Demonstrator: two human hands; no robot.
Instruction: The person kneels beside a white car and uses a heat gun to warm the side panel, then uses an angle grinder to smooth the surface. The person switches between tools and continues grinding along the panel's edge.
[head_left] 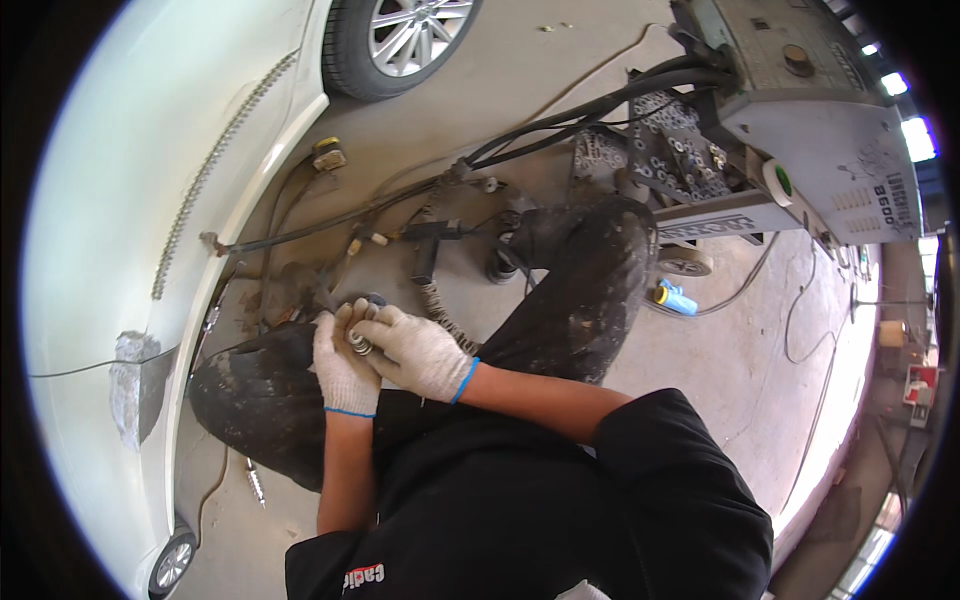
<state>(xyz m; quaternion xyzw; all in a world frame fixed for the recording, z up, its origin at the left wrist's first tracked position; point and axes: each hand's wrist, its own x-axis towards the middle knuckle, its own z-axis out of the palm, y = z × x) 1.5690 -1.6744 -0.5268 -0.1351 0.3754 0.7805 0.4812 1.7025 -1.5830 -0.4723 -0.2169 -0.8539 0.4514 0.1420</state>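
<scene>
My left hand [345, 372] and my right hand [425, 358], both in white knit gloves with blue cuffs, meet above my lap. Between their closed fingers shows a small bunch of metal rings [360, 343]; the gloves hide part of it. A round dark thing [375, 299] sticks out just past the fingertips, its kind unclear. To the left stands a pale car body [90, 220], with a long row of metal loops [225, 140] along its side. Lower on that side is a patch of bare, ground metal [135, 390].
A grey machine [820, 150] stands at the upper right, with metal rings on its rack [690, 160]. Thick black cables [370, 210] run from it to the car. A power tool [432, 240] lies beyond my hands. A blue bottle [676, 298] lies right of my knee.
</scene>
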